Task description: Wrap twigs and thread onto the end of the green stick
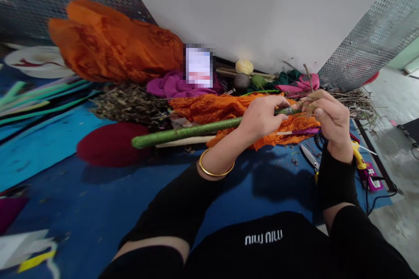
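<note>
A long green-wrapped stick (190,131) runs from lower left up to my hands. My left hand (260,117) is closed around its right end, a gold bangle on that wrist. My right hand (329,115) is closed in a pinch on a small brownish piece with a thin twig sticking up, held at the stick's tip. Both hands hover above crumpled orange fabric (216,107) on a blue mat (108,205).
A large orange cloth bundle (108,43) and purple cloth (170,85) lie behind. Yarn balls (244,66) sit by a white board (262,13). Scissors (309,157) and a yellow glue gun (358,157) lie at right near dry twigs (356,98). A dark red cushion (111,144) lies at left.
</note>
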`<action>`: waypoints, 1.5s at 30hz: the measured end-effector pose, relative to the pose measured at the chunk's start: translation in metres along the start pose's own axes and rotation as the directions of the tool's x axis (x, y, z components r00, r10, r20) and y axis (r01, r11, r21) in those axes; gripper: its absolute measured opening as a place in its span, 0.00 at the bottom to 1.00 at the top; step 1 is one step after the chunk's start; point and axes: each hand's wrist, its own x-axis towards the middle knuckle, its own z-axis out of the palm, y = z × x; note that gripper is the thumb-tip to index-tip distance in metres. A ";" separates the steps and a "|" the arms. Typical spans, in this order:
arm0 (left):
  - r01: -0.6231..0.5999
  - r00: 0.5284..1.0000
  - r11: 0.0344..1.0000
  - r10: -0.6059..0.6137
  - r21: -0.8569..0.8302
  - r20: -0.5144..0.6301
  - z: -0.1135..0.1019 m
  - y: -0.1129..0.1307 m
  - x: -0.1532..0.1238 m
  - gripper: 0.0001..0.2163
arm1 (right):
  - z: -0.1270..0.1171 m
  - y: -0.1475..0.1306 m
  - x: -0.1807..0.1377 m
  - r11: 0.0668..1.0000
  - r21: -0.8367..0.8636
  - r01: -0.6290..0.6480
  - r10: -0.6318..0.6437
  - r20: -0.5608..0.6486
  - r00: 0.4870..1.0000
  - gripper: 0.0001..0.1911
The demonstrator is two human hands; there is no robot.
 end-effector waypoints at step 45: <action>0.009 0.992 0.995 0.003 0.095 -0.123 0.009 0.006 -0.008 0.17 | -0.019 0.041 0.000 0.902 0.338 -0.269 0.363 -0.254 0.896 0.22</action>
